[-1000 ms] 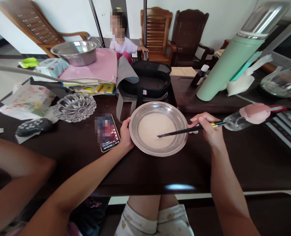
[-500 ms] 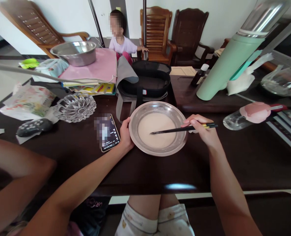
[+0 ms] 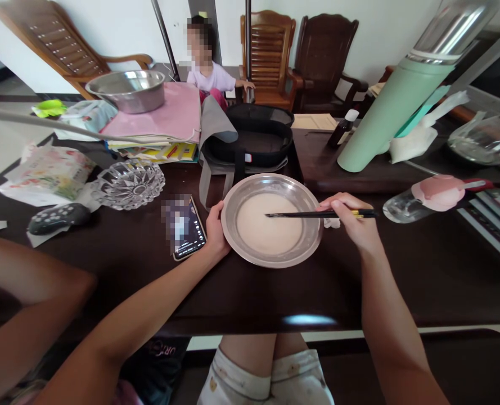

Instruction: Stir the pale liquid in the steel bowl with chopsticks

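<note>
A round metal bowl (image 3: pixel 272 261) stands on the dark table in front of me, with a pale, milky liquid (image 3: pixel 266 233) in it. My left hand (image 3: pixel 216 229) grips the bowl's left rim, thumb on top. In my right hand (image 3: pixel 351 216) is a pair of black chopsticks (image 3: pixel 300 214) with gold bands near the back ends. They reach over the right rim, and their tips are at the liquid near the bowl's middle. Left of the bowl lies a phone (image 3: pixel 192 230) with its screen lit.
A cut-glass dish (image 3: pixel 131 183) and a tissue pack (image 3: pixel 51 171) sit at the left. Behind the bowl is an open black case (image 3: pixel 258 140). At the right are a green thermos (image 3: pixel 397 107) and a pink-lidded bottle (image 3: pixel 435 194). Another person's arm (image 3: pixel 34 287) rests at the left edge.
My right hand has swung the chopsticks so their tips moved away from me and slightly right across the liquid. My left hand and the bowl stay in place.
</note>
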`<action>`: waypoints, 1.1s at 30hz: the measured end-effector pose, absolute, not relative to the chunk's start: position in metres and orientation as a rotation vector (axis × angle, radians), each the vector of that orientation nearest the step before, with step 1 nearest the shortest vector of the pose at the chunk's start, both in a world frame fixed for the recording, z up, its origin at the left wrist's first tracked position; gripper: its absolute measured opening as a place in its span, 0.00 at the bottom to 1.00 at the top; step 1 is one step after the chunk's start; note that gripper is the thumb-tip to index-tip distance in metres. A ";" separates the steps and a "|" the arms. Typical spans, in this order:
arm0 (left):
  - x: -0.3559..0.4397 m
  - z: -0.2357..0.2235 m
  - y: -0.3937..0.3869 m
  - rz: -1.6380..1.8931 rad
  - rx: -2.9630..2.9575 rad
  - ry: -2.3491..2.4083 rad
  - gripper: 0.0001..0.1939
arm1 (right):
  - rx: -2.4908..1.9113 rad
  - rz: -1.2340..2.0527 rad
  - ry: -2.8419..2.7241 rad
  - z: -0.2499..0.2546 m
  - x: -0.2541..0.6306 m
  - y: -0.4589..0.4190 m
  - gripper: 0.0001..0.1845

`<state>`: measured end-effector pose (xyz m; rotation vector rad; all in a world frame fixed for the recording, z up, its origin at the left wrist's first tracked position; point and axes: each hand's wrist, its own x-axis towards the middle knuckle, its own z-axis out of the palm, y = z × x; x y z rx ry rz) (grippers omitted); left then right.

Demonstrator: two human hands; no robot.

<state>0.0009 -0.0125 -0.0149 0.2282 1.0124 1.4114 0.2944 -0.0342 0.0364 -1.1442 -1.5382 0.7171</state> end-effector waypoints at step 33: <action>0.000 -0.015 -0.013 1.404 0.243 1.011 0.14 | -1.157 0.716 -1.595 0.038 0.293 -0.035 0.23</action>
